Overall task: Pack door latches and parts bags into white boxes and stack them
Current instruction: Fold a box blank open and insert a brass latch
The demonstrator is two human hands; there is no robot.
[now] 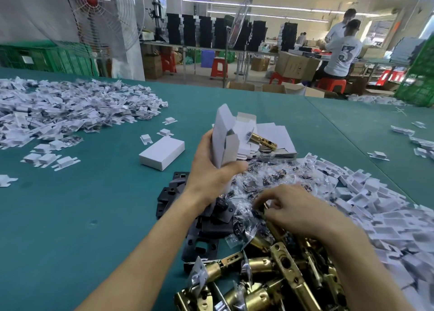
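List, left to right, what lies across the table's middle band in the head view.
Heap of white card inserts → closed white box → left hand holding open white box → brass latch on flattened boxes → stray white insert.

Bright overhead tube lights [258,6]; soft shadows, wide-angle bending at edges (foreground slightly motion-blurred).
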